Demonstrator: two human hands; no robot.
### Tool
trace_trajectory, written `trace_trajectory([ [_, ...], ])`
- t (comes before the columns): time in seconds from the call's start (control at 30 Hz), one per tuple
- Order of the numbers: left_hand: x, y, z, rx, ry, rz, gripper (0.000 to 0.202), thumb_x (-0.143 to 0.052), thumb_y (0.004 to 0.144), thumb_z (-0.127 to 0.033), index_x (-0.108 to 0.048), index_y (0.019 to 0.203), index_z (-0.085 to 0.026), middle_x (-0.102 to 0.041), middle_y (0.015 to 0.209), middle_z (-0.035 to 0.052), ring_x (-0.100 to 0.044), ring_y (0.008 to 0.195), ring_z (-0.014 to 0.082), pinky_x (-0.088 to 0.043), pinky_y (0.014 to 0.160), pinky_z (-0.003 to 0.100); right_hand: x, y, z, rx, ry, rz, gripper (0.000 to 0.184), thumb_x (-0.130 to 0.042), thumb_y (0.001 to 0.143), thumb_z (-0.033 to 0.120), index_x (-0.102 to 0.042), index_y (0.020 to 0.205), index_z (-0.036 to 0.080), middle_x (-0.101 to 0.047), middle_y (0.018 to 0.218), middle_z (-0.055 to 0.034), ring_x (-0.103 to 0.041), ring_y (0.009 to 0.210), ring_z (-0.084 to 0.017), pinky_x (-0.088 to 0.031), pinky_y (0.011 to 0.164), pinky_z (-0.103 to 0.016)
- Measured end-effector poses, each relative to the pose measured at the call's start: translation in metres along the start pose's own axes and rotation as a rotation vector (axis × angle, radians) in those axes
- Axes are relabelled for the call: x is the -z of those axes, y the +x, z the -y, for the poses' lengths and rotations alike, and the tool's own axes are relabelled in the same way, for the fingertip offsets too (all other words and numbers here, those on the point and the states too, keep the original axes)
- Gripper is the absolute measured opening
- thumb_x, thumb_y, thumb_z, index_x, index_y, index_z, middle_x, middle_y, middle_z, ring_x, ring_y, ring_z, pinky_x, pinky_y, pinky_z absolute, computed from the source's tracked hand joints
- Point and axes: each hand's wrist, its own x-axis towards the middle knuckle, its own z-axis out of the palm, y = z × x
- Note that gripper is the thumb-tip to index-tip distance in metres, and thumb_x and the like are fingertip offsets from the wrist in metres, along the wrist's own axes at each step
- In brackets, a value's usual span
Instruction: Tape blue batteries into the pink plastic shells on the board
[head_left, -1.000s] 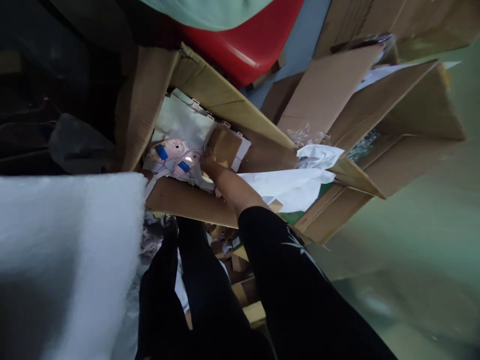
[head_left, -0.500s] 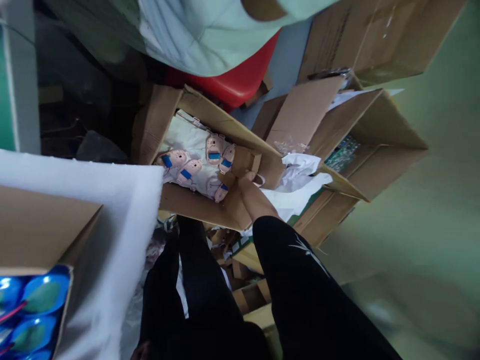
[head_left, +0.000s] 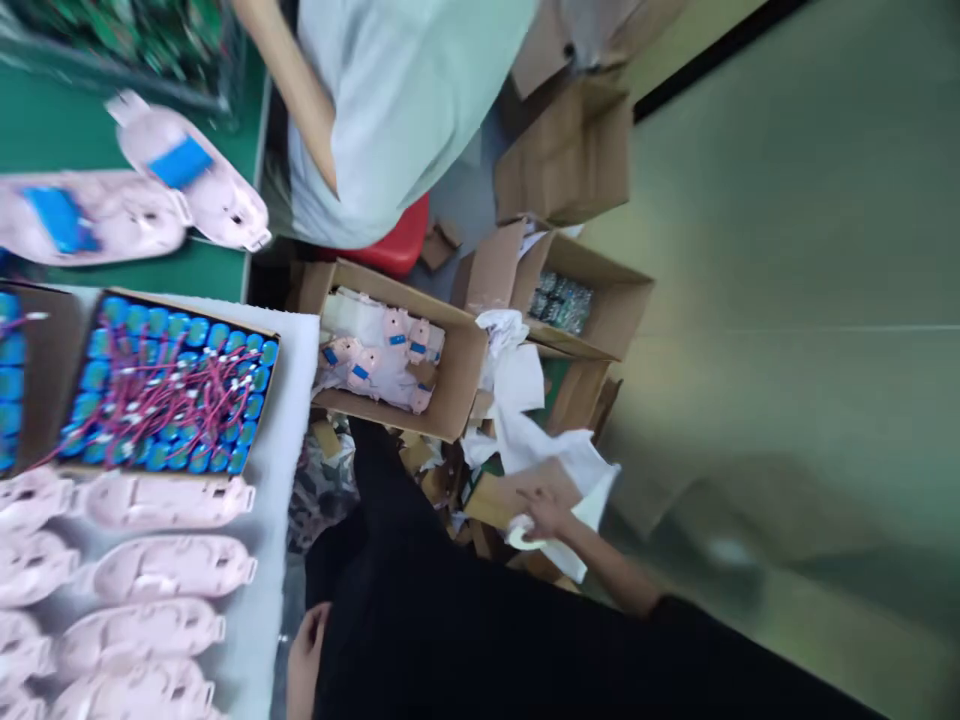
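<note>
My right hand point(head_left: 546, 515) reaches out over the cardboard and white sheeting point(head_left: 559, 455) on the floor. It holds a white ring point(head_left: 525, 537) that looks like a roll of tape; some of its fingers are stretched out. At the edge of my black clothing is my left hand point(head_left: 306, 640), its fingers mostly hidden, so its grip does not show. In front of me an open cardboard box point(head_left: 461, 375) contains several pink plastic shells point(head_left: 364, 366) with blue blocks, lying on white sheeting.
On the left, a foam-covered surface point(head_left: 294, 400) bears more pink shells point(head_left: 169, 568) and a carton of blue cells point(head_left: 199, 330) with red wires. A co-worker point(head_left: 397, 110) sits on a red stool point(head_left: 394, 240). Another open carton point(head_left: 622, 300) stands near the wall point(head_left: 787, 300).
My right hand has left the box of pink shells and come back toward me, with the white ring. My view has pulled back and shows more of the left-hand surface.
</note>
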Motion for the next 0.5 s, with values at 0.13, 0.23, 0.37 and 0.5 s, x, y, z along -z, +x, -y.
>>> trace_trajectory([
  [0.13, 0.009, -0.031, -0.04, -0.352, -0.18, -0.165, 0.028, -0.066, 0.081, -0.057, -0.075, 0.091, -0.033, -0.078, 0.101, 0.0029, -0.072, 0.105, 0.035, -0.052, 0.102, 0.049, -0.013, -0.052, 0.063, 0.048, 0.003, 0.053, 0.02, -0.079, 0.07, 0.041, -0.071, 0.081, 0.027, -0.075, 0.092, -0.0109, -0.07, 0.092, -0.033, -0.052, 0.085, -0.048],
  [0.23, 0.036, -0.065, -0.094, -0.64, -0.373, -0.069, 0.036, -0.079, 0.075, -0.051, -0.077, 0.099, -0.025, -0.076, 0.11, 0.0102, -0.068, 0.108, 0.0313, -0.051, 0.103, 0.042, -0.034, -0.076, 0.163, 0.282, 0.368, 0.146, 0.047, -0.072, 0.082, 0.053, -0.068, 0.117, 0.022, -0.075, 0.105, -0.0088, -0.069, 0.096, -0.028, -0.055, 0.084, -0.04],
  [0.37, 0.086, -0.103, -0.138, -0.742, -0.65, 0.101, 0.062, -0.092, 0.064, -0.042, -0.074, 0.12, -0.022, -0.072, 0.127, 0.0118, -0.068, 0.11, 0.0287, -0.056, 0.094, 0.036, -0.055, -0.123, 0.281, 0.582, 0.6, 0.485, 0.062, -0.073, 0.085, 0.06, -0.061, 0.129, 0.018, -0.072, 0.113, -0.0091, -0.068, 0.101, -0.025, -0.056, 0.084, -0.033],
  [0.5, 0.126, -0.125, -0.137, -0.644, -0.739, 0.004, 0.048, -0.092, 0.065, -0.042, -0.077, 0.102, -0.015, -0.078, 0.096, 0.01, -0.072, 0.086, 0.0241, -0.057, 0.076, 0.031, -0.061, -0.15, 0.338, 0.757, 0.515, 0.738, 0.085, -0.084, 0.074, 0.062, -0.052, 0.143, 0.023, -0.063, 0.136, -0.0104, -0.064, 0.116, -0.025, -0.055, 0.095, -0.034],
])
